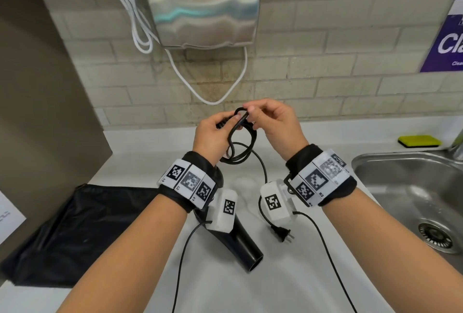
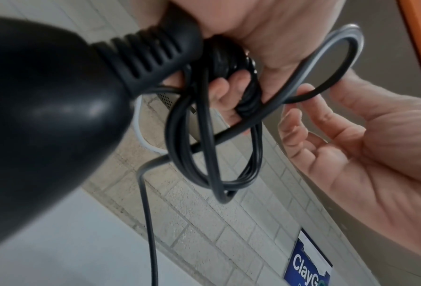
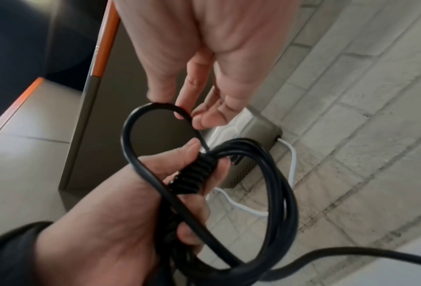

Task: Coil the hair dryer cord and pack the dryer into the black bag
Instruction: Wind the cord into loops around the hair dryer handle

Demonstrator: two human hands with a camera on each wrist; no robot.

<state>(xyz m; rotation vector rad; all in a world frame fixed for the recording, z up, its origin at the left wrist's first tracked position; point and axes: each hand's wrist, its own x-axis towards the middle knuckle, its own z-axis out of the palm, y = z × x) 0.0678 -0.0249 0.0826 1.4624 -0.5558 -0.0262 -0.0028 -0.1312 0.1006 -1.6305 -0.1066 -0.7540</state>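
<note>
My left hand (image 1: 231, 123) is raised over the white counter and grips the black hair dryer cord (image 1: 240, 153) at its ribbed strain relief (image 3: 194, 174), with several coiled loops hanging from the fist. The black hair dryer (image 1: 241, 245) sits below my left wrist, nozzle toward me, and fills the left of the left wrist view (image 2: 45, 116). My right hand (image 1: 250, 110) pinches the top of a fresh loop (image 3: 155, 105) between thumb and fingertips, close to the left hand. The cord's tail runs down to the plug (image 1: 283, 233) lying on the counter. The black bag (image 1: 82, 232) lies flat at the left.
A steel sink (image 1: 400, 182) is set into the counter on the right, with a yellow sponge (image 1: 419, 141) behind it. A metal hand dryer (image 1: 203, 6) with white cables hangs on the tiled wall ahead. A purple sign (image 1: 446, 36) is at far right.
</note>
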